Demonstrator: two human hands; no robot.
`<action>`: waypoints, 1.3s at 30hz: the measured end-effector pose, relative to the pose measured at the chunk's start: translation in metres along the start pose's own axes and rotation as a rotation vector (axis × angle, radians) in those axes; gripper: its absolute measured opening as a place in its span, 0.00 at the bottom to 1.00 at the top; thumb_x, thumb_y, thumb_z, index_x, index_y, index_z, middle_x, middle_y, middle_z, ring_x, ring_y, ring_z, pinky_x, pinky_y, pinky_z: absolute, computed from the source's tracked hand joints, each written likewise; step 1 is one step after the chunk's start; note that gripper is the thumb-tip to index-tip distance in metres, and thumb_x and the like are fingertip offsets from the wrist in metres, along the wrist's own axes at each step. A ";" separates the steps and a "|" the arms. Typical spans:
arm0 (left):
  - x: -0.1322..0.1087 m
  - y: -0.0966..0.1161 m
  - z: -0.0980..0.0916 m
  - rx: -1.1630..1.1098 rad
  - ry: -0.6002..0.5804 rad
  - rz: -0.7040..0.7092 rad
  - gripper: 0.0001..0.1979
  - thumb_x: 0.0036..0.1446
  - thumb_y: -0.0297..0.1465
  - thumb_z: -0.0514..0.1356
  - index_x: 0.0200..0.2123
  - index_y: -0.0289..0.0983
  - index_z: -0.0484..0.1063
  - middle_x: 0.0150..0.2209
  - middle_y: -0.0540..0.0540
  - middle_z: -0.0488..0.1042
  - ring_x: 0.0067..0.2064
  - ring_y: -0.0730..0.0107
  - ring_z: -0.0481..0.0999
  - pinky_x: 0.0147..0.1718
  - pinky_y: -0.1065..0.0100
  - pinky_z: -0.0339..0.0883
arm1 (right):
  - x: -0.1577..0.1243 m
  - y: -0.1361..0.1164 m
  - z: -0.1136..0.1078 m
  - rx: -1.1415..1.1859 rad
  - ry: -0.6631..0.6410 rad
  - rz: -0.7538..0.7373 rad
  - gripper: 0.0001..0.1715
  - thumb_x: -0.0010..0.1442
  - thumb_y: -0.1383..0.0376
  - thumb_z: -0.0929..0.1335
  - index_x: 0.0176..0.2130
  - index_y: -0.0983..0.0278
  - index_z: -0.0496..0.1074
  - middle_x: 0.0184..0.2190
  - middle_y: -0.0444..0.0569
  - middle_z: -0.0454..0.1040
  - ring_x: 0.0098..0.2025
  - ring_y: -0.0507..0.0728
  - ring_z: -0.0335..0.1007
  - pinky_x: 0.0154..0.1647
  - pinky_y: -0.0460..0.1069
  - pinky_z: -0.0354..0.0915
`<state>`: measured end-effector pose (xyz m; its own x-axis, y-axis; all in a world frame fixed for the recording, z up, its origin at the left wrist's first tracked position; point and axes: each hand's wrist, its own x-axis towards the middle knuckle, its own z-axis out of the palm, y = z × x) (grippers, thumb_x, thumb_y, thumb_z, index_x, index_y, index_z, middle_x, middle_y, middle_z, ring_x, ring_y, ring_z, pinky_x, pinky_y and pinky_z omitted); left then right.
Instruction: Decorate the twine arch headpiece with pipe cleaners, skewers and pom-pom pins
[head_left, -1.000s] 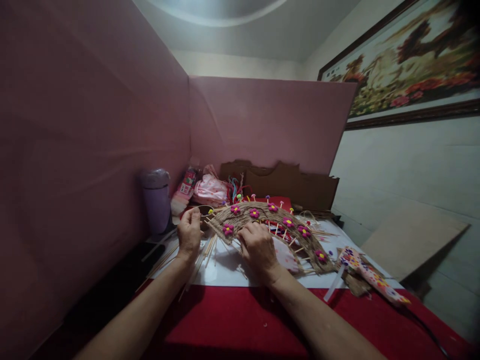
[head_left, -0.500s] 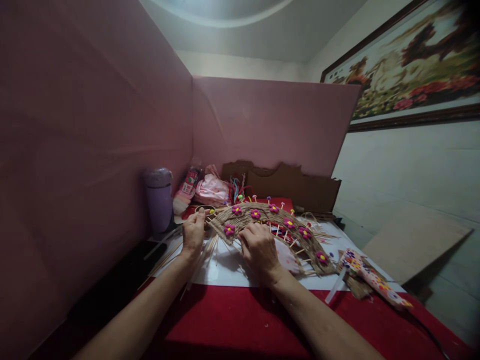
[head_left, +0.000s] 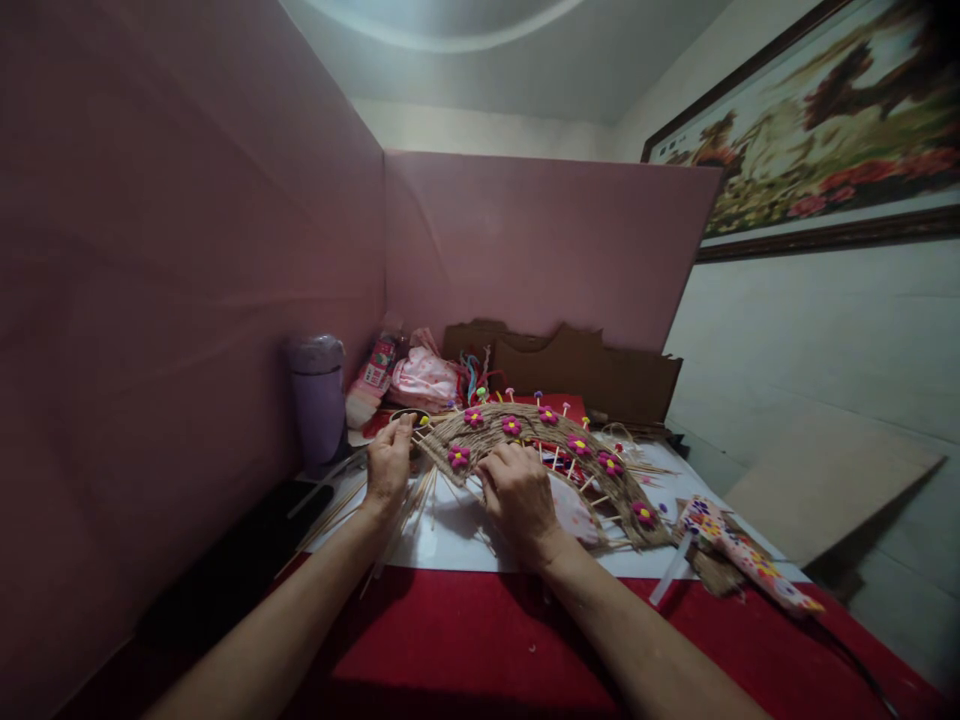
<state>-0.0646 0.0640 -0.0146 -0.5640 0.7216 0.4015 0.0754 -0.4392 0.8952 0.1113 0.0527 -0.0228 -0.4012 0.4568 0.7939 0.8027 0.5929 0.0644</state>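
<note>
An arched piece wrapped in brown twine [head_left: 540, 440], dotted with pink flowers and stuck with thin sticks, lies on a white sheet [head_left: 450, 535] over a red cloth. My left hand [head_left: 388, 465] rests at the arch's left end, fingers curled around something I cannot make out, above a bundle of thin wooden sticks [head_left: 409, 505]. On the arch's inner edge my right hand [head_left: 517, 493] presses down, knuckles up and fingers bent under; what they grip is hidden.
A lilac lidded cup [head_left: 319, 398] stands at the left by the pink partition. Packets and pink cloth [head_left: 420, 380] sit behind the arch, with brown cardboard [head_left: 585, 375] at the back. A flower-dotted stick piece [head_left: 742, 555] lies at the right.
My left hand moved a little right and forward toward the arch's left end. My right hand stayed in place on the arch.
</note>
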 end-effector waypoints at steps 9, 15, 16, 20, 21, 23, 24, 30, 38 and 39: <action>0.011 -0.009 -0.008 -0.010 0.149 0.011 0.14 0.45 0.39 0.59 0.32 0.34 0.70 0.27 0.49 0.69 0.25 0.73 0.67 0.18 0.74 0.58 | 0.000 0.000 -0.005 0.096 0.037 0.006 0.12 0.61 0.62 0.64 0.28 0.63 0.71 0.28 0.48 0.69 0.34 0.56 0.59 0.38 0.51 0.51; 0.012 0.000 -0.012 -0.089 0.161 0.045 0.12 0.38 0.35 0.64 0.27 0.33 0.72 0.24 0.51 0.70 0.23 0.76 0.66 0.21 0.73 0.59 | 0.000 -0.001 -0.012 0.087 0.063 0.018 0.20 0.65 0.61 0.59 0.26 0.64 0.70 0.28 0.49 0.68 0.33 0.56 0.58 0.38 0.51 0.51; 0.011 0.002 -0.012 -0.105 0.159 0.047 0.12 0.38 0.35 0.64 0.27 0.33 0.73 0.23 0.51 0.71 0.23 0.76 0.67 0.21 0.73 0.60 | 0.000 -0.001 -0.014 0.083 0.069 0.022 0.20 0.65 0.61 0.59 0.26 0.64 0.70 0.28 0.49 0.68 0.33 0.56 0.58 0.38 0.51 0.51; 0.008 0.008 -0.012 -0.163 0.151 0.059 0.13 0.36 0.34 0.66 0.27 0.33 0.75 0.24 0.49 0.73 0.24 0.75 0.69 0.25 0.71 0.63 | -0.001 -0.004 -0.020 0.085 0.107 0.027 0.20 0.65 0.60 0.58 0.26 0.64 0.69 0.27 0.49 0.68 0.33 0.56 0.58 0.37 0.51 0.51; 0.007 0.009 -0.012 -0.174 0.146 0.064 0.13 0.36 0.34 0.66 0.27 0.33 0.75 0.24 0.49 0.74 0.24 0.75 0.70 0.25 0.71 0.63 | -0.001 -0.005 -0.021 0.088 0.117 0.024 0.20 0.65 0.60 0.58 0.26 0.64 0.69 0.27 0.49 0.68 0.33 0.56 0.58 0.37 0.51 0.51; 0.006 0.011 -0.012 -0.190 0.138 0.082 0.12 0.37 0.33 0.66 0.28 0.33 0.76 0.25 0.49 0.74 0.24 0.75 0.70 0.25 0.71 0.63 | -0.001 -0.006 -0.023 0.096 0.135 0.011 0.19 0.65 0.60 0.59 0.27 0.63 0.69 0.27 0.48 0.68 0.33 0.56 0.58 0.38 0.51 0.51; 0.005 0.012 -0.012 -0.197 0.134 0.096 0.12 0.37 0.32 0.66 0.28 0.33 0.77 0.25 0.49 0.74 0.24 0.75 0.70 0.25 0.72 0.62 | -0.001 -0.007 -0.024 0.103 0.142 0.002 0.19 0.65 0.60 0.59 0.27 0.63 0.69 0.27 0.48 0.68 0.33 0.56 0.58 0.38 0.51 0.51; 0.003 0.012 -0.014 -0.167 0.093 0.229 0.08 0.42 0.31 0.64 0.29 0.35 0.78 0.24 0.50 0.73 0.24 0.75 0.68 0.23 0.72 0.60 | -0.002 -0.012 -0.029 0.195 0.158 -0.068 0.19 0.65 0.62 0.59 0.27 0.63 0.70 0.28 0.48 0.69 0.34 0.55 0.60 0.39 0.51 0.52; -0.022 0.030 -0.009 -0.122 -0.074 0.265 0.05 0.47 0.31 0.62 0.28 0.37 0.76 0.27 0.50 0.73 0.30 0.72 0.70 0.29 0.72 0.61 | -0.005 -0.013 -0.031 0.277 0.163 -0.136 0.17 0.64 0.63 0.59 0.29 0.64 0.71 0.28 0.48 0.70 0.34 0.54 0.62 0.40 0.51 0.53; -0.027 0.031 -0.009 -0.085 -0.106 0.296 0.05 0.47 0.31 0.62 0.28 0.37 0.76 0.27 0.50 0.73 0.30 0.71 0.70 0.30 0.71 0.61 | -0.005 -0.012 -0.031 0.276 0.163 -0.127 0.17 0.64 0.63 0.59 0.30 0.64 0.71 0.29 0.48 0.71 0.34 0.54 0.62 0.40 0.51 0.53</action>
<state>-0.0543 0.0265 0.0009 -0.4385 0.6053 0.6643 0.1523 -0.6784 0.7188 0.1168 0.0226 -0.0085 -0.3966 0.2694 0.8776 0.5925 0.8053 0.0205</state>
